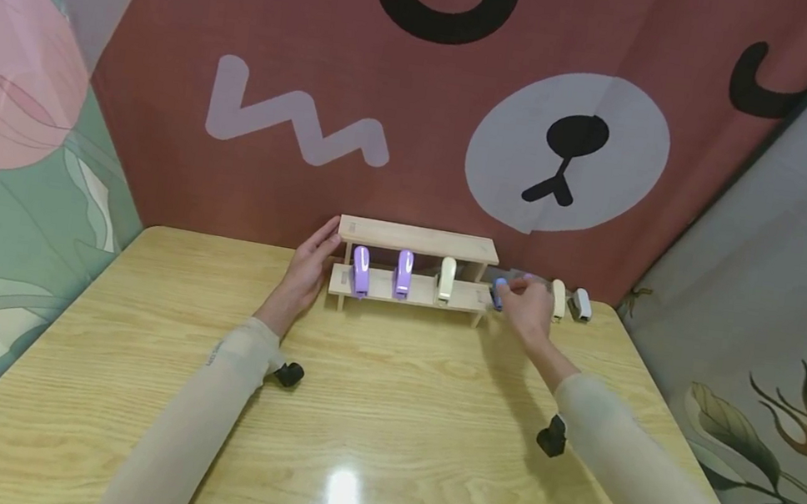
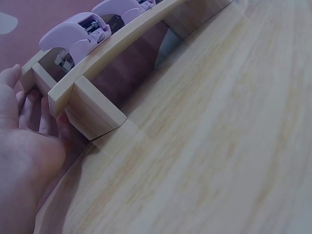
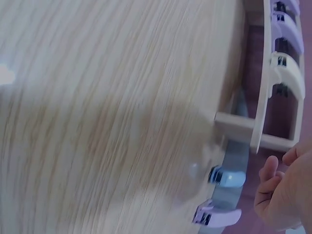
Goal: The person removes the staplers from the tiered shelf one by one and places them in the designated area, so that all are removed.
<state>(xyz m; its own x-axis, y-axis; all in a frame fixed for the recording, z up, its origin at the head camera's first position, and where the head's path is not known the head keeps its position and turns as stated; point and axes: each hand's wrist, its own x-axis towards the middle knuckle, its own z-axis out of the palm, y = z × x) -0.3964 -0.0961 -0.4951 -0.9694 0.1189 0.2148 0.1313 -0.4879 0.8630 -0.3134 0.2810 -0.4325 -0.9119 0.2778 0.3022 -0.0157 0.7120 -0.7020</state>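
Note:
A two-tier wooden rack (image 1: 420,240) stands at the back of the table. On its lower shelf sit two purple staplers (image 1: 361,272) and a cream stapler (image 1: 447,281). My left hand (image 1: 305,278) rests against the rack's left end, its fingers (image 2: 30,109) along the end boards. Beyond the other end, my right hand (image 1: 528,308) hovers with bent fingers over a row of staplers. A blue stapler (image 3: 229,177) and a light purple stapler (image 3: 218,216) stand on the table just under that hand, apart from its fingertips. Nothing shows between those fingers in the right wrist view.
Farther right on the table are another cream stapler (image 1: 558,300) and a whitish stapler (image 1: 582,305). A brown curtain with a bear face (image 1: 420,119) hangs right behind the rack. The wood-grain table (image 1: 385,401) stretches toward me.

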